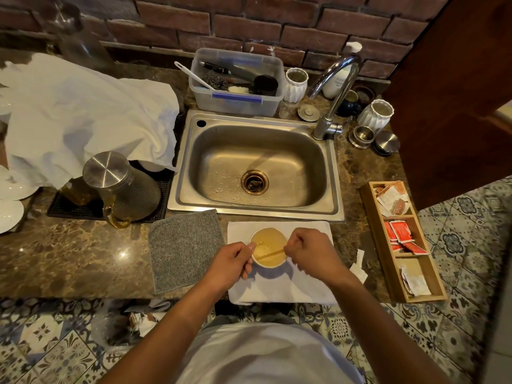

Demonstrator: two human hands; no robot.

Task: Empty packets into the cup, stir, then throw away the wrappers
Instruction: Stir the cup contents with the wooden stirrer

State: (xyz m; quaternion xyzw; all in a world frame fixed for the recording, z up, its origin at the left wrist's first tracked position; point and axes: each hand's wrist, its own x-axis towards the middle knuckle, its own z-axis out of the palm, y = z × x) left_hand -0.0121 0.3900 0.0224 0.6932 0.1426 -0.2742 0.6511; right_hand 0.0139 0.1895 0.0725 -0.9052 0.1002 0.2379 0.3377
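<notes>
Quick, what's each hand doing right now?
Left hand: closed around the side of the cup.
Right hand: closed on the stir stick in the cup.

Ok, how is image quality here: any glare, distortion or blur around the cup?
Head view: wide-angle bending curves the brick wall and floor edges; a small glare spot sits on the counter; the cup casts a soft shadow on the white cloth; the stick looks faintly blurred; both hands are sharp.

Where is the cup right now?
In the head view the cup sits on the white cloth at the counter's front edge, just in front of the sink, between the left hand and the right hand, which holds a stirrer.
</notes>
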